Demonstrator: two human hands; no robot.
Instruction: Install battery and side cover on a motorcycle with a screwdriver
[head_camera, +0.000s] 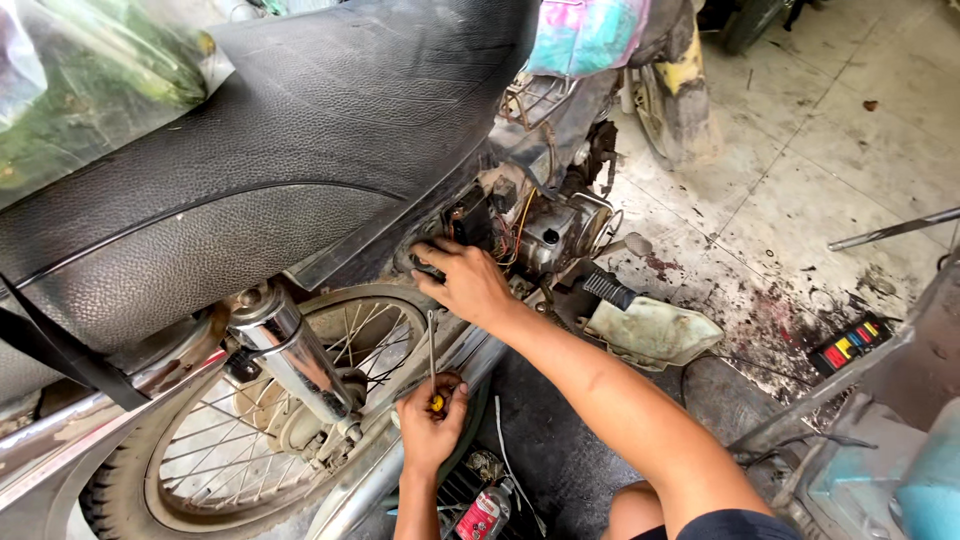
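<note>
A: Which hand is seen at the engine side?

B: The right hand (468, 282), at frame centre. Its fingers are curled in against the wiring and dark parts (478, 222) under the seat edge; whether anything is gripped there cannot be told. The forearm is run down to the lower right of the frame.

A: And the other?

B: The left hand (430, 425) is noted low in the frame, just left of centre, clenched around the yellow-and-black handle of a screwdriver (432, 362). The thin metal shaft is pointed straight up, its tip ended just below the right wrist, apart from it.

A: The motorcycle (300, 160)?

B: A black textured seat is spread across the upper left. Below it a chrome rear shock absorber (290, 352) is set aslant in front of the spoked rear wheel (250, 440), at lower left. The silver engine casing (562, 232) is seen right of the right hand, with a ribbed footpeg (606, 288) just below it.

A: Other items recorded?

B: A small red-labelled bottle (484, 512) at the bottom edge, near the left forearm. A pale dirty rag (652, 330) right of centre, by the footpeg. The tiled floor (800, 180) is stained dark, upper right. A plastic bag of greens (90, 70) is seen at the upper left corner.
</note>
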